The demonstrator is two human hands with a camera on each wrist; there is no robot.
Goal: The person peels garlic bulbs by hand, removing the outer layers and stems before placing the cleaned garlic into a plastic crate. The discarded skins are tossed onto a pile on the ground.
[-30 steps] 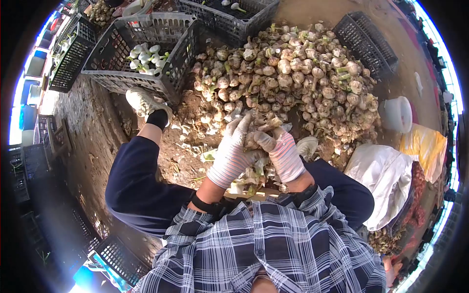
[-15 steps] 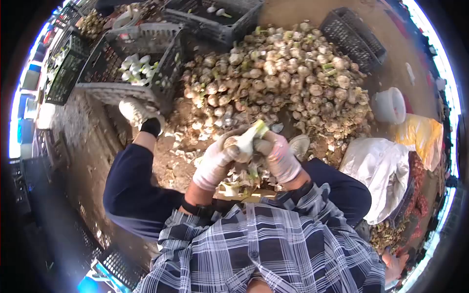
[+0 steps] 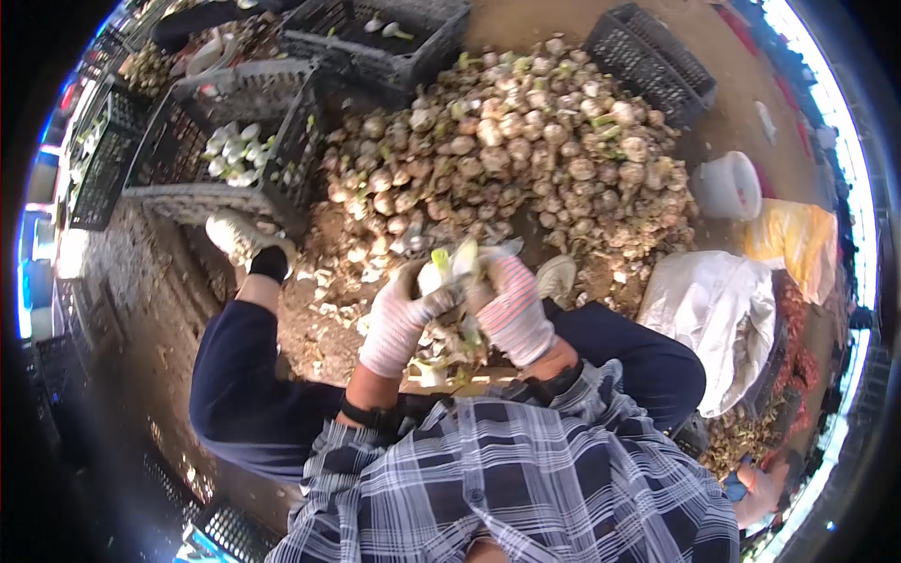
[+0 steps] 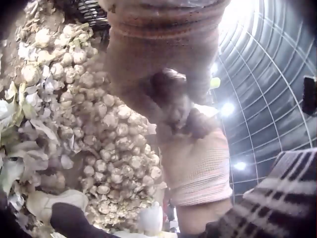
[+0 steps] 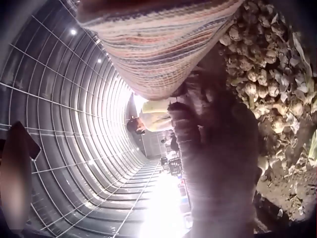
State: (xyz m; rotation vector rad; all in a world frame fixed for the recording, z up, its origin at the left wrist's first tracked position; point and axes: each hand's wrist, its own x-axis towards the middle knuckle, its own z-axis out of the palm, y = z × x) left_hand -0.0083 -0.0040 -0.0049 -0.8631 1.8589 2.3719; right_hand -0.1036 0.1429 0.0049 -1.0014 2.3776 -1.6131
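Note:
A whitish garlic bulb (image 3: 432,279) with a short green stem is gripped in my gloved left hand (image 3: 394,319), in front of my body. Close beside it, my gloved right hand (image 3: 514,310) pinches a pale strip of garlic skin (image 3: 465,256), its fingers curled. Both thumbs meet near the bulb. In the left wrist view the gloved left hand (image 4: 163,49) hides most of the bulb. The stem (image 5: 156,106) shows pale yellow-green at the gloved right hand (image 5: 163,49) in the right wrist view. Peeled skins (image 3: 432,361) lie below the hands.
A large heap of unpeeled garlic (image 3: 526,141) spreads ahead. One black crate (image 3: 225,188) at the left holds white bulbs; another crate (image 3: 375,52) stands behind it. To the right are an empty-looking crate (image 3: 652,61), a white bucket (image 3: 727,188) and a white sack (image 3: 709,319).
The bulb, brownish and mostly hidden at first, came up white with its green stem showing. Now a pale strip stands apart from it at the right hand. The head view has shifted.

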